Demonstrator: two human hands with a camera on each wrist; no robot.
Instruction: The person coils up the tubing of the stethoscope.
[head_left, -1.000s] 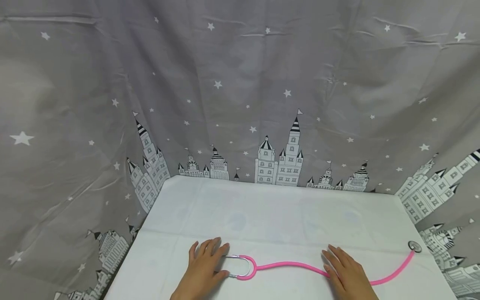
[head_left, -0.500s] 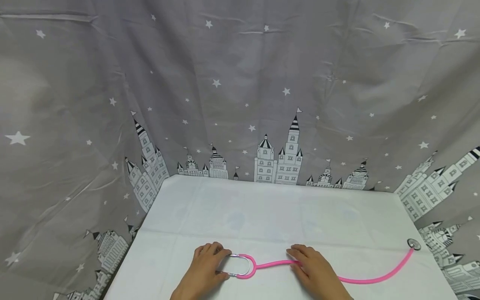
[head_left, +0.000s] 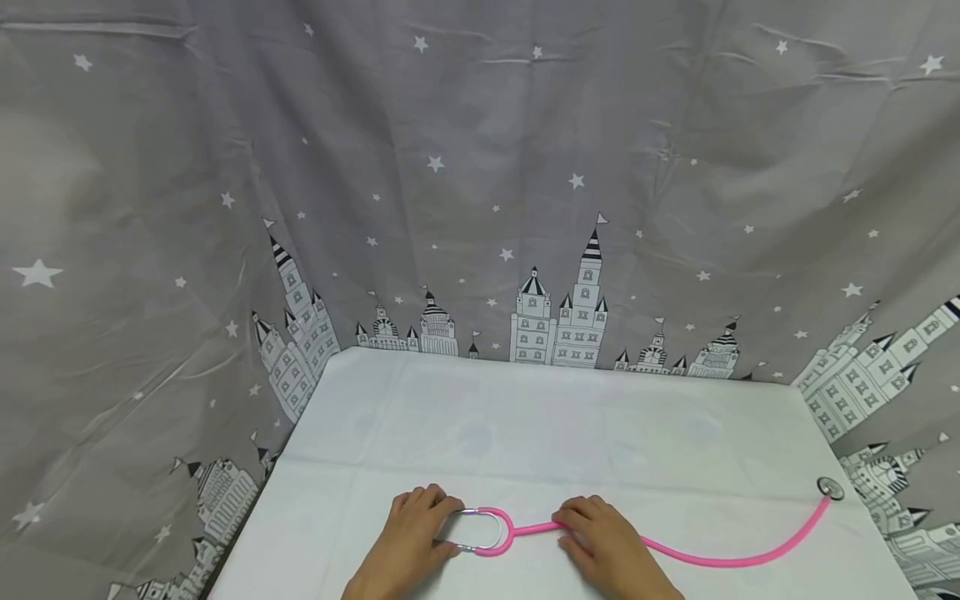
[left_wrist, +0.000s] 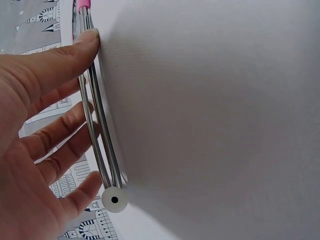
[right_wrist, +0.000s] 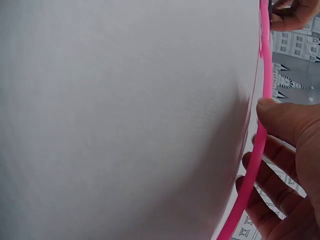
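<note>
A pink stethoscope (head_left: 712, 561) lies stretched from left to right along the near part of the white table. My left hand (head_left: 411, 533) grips its metal ear tubes (left_wrist: 102, 135) between thumb and fingers. A pale round ear tip (left_wrist: 114, 200) shows below the little finger in the left wrist view; in the head view the hand hides that end. Just right of the Y-shaped fork, my right hand (head_left: 611, 542) holds the pink tubing (right_wrist: 267, 70), thumb on one side and fingertips on the other. The round chest piece (head_left: 830, 488) rests at the far right end.
White cloth covers the table (head_left: 555, 425). A grey curtain (head_left: 480, 125) printed with stars and castles hangs behind it and along both sides, meeting the table's back edge.
My right hand has moved left along the tubing, closer to the fork. The left hand has closed slightly around the ear tubes. The chest piece stays at the right.
</note>
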